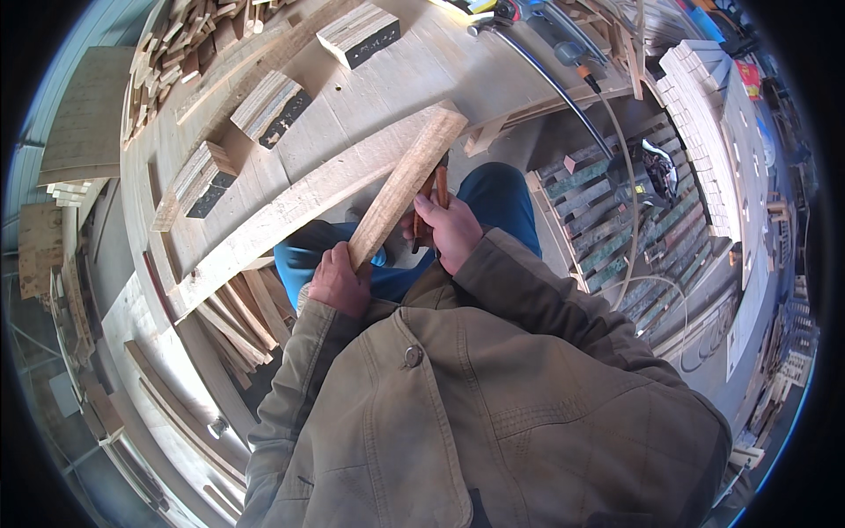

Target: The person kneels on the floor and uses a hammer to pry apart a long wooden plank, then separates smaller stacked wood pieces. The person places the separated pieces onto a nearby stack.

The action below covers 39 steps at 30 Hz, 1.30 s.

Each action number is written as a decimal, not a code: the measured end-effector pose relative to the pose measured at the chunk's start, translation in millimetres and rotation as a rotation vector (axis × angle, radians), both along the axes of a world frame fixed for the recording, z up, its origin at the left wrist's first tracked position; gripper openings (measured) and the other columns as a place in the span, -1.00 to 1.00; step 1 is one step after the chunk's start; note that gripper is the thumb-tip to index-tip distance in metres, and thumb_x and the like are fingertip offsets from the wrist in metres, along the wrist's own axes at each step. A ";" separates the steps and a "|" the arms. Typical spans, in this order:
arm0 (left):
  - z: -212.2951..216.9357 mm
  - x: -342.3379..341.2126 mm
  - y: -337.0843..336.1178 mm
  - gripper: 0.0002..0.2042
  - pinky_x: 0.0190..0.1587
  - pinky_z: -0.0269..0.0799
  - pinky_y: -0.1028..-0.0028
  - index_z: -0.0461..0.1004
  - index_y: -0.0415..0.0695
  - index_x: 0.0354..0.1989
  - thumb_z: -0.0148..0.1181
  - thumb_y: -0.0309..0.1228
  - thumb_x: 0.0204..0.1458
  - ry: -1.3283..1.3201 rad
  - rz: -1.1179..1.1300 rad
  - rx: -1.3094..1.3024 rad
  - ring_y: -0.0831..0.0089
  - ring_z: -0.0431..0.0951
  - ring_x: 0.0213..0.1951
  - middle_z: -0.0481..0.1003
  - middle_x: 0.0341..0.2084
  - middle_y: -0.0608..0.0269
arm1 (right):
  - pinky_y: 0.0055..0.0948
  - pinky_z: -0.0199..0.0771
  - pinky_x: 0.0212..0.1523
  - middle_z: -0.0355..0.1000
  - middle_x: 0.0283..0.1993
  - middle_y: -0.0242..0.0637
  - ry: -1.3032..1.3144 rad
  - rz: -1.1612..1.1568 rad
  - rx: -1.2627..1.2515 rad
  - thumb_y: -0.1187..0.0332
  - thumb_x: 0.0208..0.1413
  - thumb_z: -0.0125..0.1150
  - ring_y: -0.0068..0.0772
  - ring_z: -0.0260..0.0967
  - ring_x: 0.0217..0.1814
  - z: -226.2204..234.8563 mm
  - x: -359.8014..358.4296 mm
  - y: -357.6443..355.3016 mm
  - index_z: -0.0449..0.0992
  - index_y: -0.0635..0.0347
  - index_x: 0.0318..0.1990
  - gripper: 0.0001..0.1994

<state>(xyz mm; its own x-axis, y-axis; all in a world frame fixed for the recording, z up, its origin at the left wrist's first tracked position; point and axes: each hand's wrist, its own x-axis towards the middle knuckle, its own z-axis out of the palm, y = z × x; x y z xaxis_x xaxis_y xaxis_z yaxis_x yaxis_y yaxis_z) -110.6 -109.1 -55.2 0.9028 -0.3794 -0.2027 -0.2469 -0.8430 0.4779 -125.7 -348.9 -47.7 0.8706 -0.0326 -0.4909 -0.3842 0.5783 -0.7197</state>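
A wooden strip [409, 180] slants up and away from my lap, its far end resting on the edge of the workbench [326, 114]. My left hand [341, 280] is closed around the strip's near end. Beside the strip's right side, my right hand [451, 231] is closed on a plier-like tool [441, 187] with reddish-brown handles. Its working end is hidden by the strip and my fingers, so I cannot tell whether it touches the wood.
Three layered wood blocks [271, 110] with black faces stand on the bench. Wood offcuts [189, 44] are heaped at far left. A power tool [572, 55] with a cord lies at far right. Slatted pallets [625, 207] are on the floor to the right. Loose strips [246, 317] lie below the bench.
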 end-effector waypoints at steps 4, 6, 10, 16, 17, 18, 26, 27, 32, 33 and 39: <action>1.1 -0.4 -0.8 -0.51 -0.02 0.52 -0.05 0.30 -0.21 0.13 0.35 -0.27 0.14 -0.066 -0.026 -0.015 -0.22 0.56 -0.03 0.48 -0.09 -0.21 | -0.31 0.56 -0.19 0.50 -0.21 -0.28 0.011 0.000 -0.005 0.19 0.46 0.07 -0.42 0.48 -0.24 9.8 1.7 2.7 0.43 0.14 0.04 -0.76; 2.0 -1.5 -0.7 -0.51 -0.02 0.52 -0.05 0.31 -0.20 0.13 0.36 -0.27 0.13 -0.072 -0.017 -0.013 -0.22 0.56 -0.04 0.49 -0.09 -0.20 | -0.31 0.56 -0.24 0.48 -0.23 -0.30 0.019 -0.015 -0.007 0.19 0.44 0.08 -0.43 0.45 -0.28 13.4 2.0 4.2 0.42 0.14 0.01 -0.78; 2.8 -2.6 0.5 -0.52 -0.05 0.53 -0.04 0.34 -0.19 0.11 0.38 -0.27 0.10 -0.108 -0.001 -0.041 -0.20 0.58 -0.08 0.52 -0.12 -0.18 | -0.29 0.53 -0.35 0.39 -0.30 -0.34 0.010 -0.010 -0.042 0.29 0.37 0.13 -0.45 0.38 -0.37 13.5 1.8 3.9 0.39 0.15 -0.01 -0.82; -0.2 0.6 4.5 -0.54 -0.07 0.56 -0.02 0.39 -0.19 0.07 0.41 -0.26 0.08 -0.078 0.005 -0.080 -0.19 0.60 -0.09 0.55 -0.12 -0.16 | -0.37 0.26 -0.58 0.25 -0.39 -0.35 0.059 -0.086 0.078 0.50 0.19 0.17 -0.51 0.23 -0.52 7.5 -0.6 2.6 0.28 0.18 0.01 -0.72; -0.5 1.5 5.5 -0.54 -0.06 0.56 -0.01 0.40 -0.19 0.08 0.41 -0.26 0.08 -0.056 0.004 -0.084 -0.19 0.60 -0.09 0.55 -0.11 -0.16 | -0.39 0.22 -0.58 0.24 -0.39 -0.35 0.077 -0.082 0.135 0.51 0.17 0.16 -0.51 0.21 -0.54 7.2 -1.0 1.2 0.27 0.17 0.02 -0.70; -0.7 2.2 6.5 -0.54 -0.05 0.56 -0.01 0.41 -0.20 0.08 0.41 -0.26 0.08 -0.035 0.003 -0.082 -0.19 0.60 -0.08 0.55 -0.11 -0.16 | -0.40 0.19 -0.58 0.24 -0.40 -0.35 0.081 -0.078 0.144 0.52 0.17 0.15 -0.51 0.20 -0.54 7.0 -1.6 0.3 0.27 0.17 0.02 -0.71; -4.6 6.4 14.8 -0.58 -0.12 0.55 0.10 0.51 -0.16 0.05 0.45 -0.35 0.02 0.001 0.044 -0.133 -0.11 0.65 -0.14 0.62 -0.22 -0.07 | -0.41 0.16 -0.55 0.25 -0.39 -0.33 0.081 0.018 0.082 0.52 0.14 0.12 -0.52 0.17 -0.55 2.2 -5.0 -10.9 0.28 0.18 0.01 -0.71; -5.3 7.4 15.8 -0.58 -0.13 0.55 0.11 0.51 -0.15 0.05 0.45 -0.35 0.02 -0.002 0.040 -0.139 -0.10 0.65 -0.16 0.63 -0.24 -0.06 | -0.42 0.15 -0.56 0.24 -0.39 -0.34 0.079 0.022 0.075 0.52 0.14 0.12 -0.52 0.16 -0.55 1.4 -5.4 -11.2 0.28 0.18 0.02 -0.70; -6.4 10.4 21.2 -0.61 -0.18 0.55 0.17 0.54 -0.15 0.04 0.46 -0.35 0.04 0.052 0.055 -0.171 0.05 0.67 -0.25 0.63 -0.33 0.01 | -0.42 0.14 -0.57 0.23 -0.41 -0.35 0.078 0.024 0.049 0.52 0.11 0.12 -0.53 0.15 -0.58 -0.6 -5.9 -11.6 0.28 0.20 0.01 -0.69; -6.3 11.4 22.2 -0.61 -0.19 0.55 0.19 0.54 -0.15 0.03 0.46 -0.35 0.04 0.065 0.062 -0.176 0.09 0.68 -0.26 0.63 -0.34 0.03 | -0.42 0.14 -0.57 0.22 -0.42 -0.35 0.075 0.029 0.034 0.53 0.11 0.12 -0.53 0.15 -0.58 -0.8 -6.3 -11.9 0.28 0.19 0.01 -0.69; -3.2 16.5 26.4 -0.63 -0.22 0.55 0.24 0.56 -0.15 0.02 0.46 -0.35 0.05 0.100 0.049 -0.195 0.18 0.67 -0.31 0.62 -0.40 0.11 | -0.39 0.23 -0.55 0.25 -0.43 -0.33 0.051 0.062 -0.023 0.53 0.12 0.13 -0.48 0.22 -0.58 -5.4 -8.4 -12.6 0.31 0.21 0.02 -0.69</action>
<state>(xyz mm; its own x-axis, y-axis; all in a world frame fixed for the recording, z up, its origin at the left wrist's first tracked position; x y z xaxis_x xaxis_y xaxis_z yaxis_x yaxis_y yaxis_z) -94.1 -82.6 -58.4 0.9002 -0.3763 -0.2192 -0.1512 -0.7421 0.6530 -134.0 -361.6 -53.1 0.8452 0.0086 -0.5344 -0.4553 0.5355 -0.7113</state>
